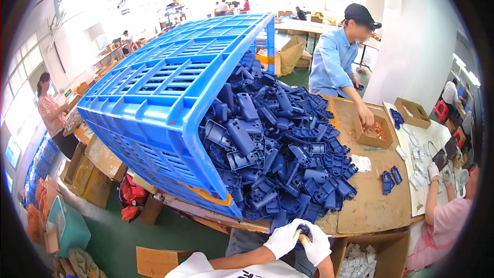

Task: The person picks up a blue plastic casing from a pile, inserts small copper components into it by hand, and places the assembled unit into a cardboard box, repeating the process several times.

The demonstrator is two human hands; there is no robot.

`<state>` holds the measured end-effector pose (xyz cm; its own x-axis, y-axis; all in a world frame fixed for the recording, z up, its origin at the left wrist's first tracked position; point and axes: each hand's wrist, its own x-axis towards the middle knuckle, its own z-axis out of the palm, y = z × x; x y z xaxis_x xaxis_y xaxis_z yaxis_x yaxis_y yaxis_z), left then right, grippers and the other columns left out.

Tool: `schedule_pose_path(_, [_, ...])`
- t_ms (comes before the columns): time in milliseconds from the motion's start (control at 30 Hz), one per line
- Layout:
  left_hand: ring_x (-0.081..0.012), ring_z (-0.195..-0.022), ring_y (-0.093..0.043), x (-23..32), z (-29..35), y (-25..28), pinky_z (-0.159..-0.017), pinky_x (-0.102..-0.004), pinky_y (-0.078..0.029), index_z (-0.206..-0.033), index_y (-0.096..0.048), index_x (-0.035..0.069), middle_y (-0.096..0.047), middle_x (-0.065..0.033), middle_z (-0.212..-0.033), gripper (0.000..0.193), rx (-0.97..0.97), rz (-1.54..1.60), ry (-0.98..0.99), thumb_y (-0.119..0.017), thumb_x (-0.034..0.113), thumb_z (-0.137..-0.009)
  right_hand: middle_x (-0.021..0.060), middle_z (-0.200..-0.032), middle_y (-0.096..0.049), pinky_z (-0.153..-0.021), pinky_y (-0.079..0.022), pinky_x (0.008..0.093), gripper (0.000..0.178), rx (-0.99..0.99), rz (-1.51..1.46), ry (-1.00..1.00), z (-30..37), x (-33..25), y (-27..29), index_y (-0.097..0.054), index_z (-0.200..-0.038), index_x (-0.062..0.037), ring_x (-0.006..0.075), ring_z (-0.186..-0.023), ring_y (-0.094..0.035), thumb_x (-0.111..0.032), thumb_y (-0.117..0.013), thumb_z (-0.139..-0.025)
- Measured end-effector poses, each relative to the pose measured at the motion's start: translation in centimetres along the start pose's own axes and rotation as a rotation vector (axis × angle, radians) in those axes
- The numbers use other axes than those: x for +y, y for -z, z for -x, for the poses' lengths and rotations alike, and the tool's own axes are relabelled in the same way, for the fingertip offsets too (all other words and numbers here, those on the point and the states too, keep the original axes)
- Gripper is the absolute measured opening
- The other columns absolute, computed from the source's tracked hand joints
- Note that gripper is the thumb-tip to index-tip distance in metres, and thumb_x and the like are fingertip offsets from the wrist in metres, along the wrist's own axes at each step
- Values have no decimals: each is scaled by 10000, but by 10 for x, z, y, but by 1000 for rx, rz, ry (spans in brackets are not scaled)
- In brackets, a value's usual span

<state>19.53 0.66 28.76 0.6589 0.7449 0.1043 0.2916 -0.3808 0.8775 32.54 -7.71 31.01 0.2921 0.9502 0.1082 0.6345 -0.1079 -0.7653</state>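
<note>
White gloves cover my left hand and my right hand, which meet at the table's near edge. Between them is a small dark blue plastic housing, mostly hidden by the fingers. Both hands are closed around it, and the thumbs look uncovered. Just beyond my hands, a large heap of dark blue plastic housings spreads over the table. They spill from a bright blue slatted crate tipped on its side, its mouth facing right.
A cardboard box with clear-white parts stands right of my hands. Across the table, a co-worker reaches into a carton of copper-coloured pieces. Another gloved worker sits at right. Two loose blue housings lie on the cardboard-covered tabletop.
</note>
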Motion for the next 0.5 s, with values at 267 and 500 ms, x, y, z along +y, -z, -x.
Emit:
schedule_pose_path(267, [-354, -813, -677, 1, -7, 6, -707, -408, -526, -1116, -583, 102, -678, -169, -889, 203, -66, -29, 30, -580, 110, -913, 197, -1026, -588, -788, -506, 421, 497, 69, 130, 28, 10, 3, -15, -518, -1305, -26, 381, -921, -620, -66, -651, -828])
schedule_pose_path(500, [-343, -814, -684, 10, -20, 1, -703, -385, -528, -1111, -585, 109, -682, -171, -895, 207, -36, 71, -43, -584, 77, -907, 173, -998, -582, -796, -497, 417, 555, 349, 169, 28, 10, -13, -20, -511, -1338, -34, 349, -907, -614, -4, -643, -800])
